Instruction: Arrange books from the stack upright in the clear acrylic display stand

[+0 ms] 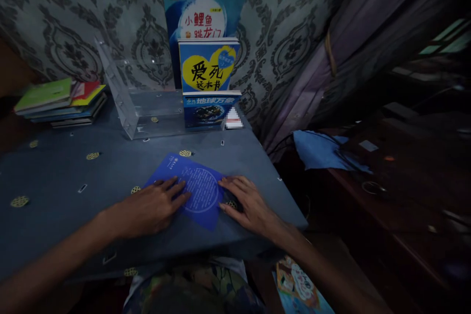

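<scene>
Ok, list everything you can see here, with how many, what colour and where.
Blue sheet: one, blue with a white circle print, flat on the table near its front edge.
Table: one, grey-blue cloth with small yellow dots.
Clear stand: one, transparent, at the back of the table.
Upright books: three, blue and yellow covers, against the wall by the stand.
Book stack: one pile, green, red and yellow, back left.
Blue cloth: one, on the dark furniture to the right.
Curtain: one, purplish, tied back.
Left hand: flat on the sheet's left part.
Right hand: flat on the sheet's right edge.
</scene>
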`<state>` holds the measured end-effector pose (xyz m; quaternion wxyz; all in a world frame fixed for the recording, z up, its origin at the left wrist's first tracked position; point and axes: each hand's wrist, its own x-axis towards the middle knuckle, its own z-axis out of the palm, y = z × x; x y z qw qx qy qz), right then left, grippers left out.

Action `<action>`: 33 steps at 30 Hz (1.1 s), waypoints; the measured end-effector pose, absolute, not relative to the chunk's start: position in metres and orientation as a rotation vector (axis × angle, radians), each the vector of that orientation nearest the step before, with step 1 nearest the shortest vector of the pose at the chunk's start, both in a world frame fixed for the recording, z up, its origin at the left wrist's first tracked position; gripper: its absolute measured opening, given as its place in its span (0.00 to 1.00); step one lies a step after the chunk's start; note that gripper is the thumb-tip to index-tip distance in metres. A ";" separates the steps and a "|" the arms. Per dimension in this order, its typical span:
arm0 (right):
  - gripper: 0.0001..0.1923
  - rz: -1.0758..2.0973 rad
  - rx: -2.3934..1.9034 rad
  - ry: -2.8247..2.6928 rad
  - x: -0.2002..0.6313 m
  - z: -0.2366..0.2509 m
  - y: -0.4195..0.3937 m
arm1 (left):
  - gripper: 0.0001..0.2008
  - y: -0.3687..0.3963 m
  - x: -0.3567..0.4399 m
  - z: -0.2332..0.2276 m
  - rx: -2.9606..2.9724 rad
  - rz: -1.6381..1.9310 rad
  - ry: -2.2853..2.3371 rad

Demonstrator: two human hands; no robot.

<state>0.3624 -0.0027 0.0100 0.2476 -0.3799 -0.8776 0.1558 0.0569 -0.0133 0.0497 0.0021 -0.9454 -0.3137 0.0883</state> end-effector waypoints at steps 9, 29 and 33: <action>0.22 0.484 -1.050 -2.373 0.363 0.011 -0.003 | 0.40 -0.015 0.065 0.033 -2.843 0.347 -0.954; 0.22 1.307 -0.984 -1.493 0.341 0.027 0.035 | 0.20 0.004 0.083 0.087 -2.819 -2.271 -2.379; 0.19 1.406 -1.025 -1.382 0.331 0.031 0.052 | 0.25 0.020 0.080 0.062 -2.706 -2.369 -2.549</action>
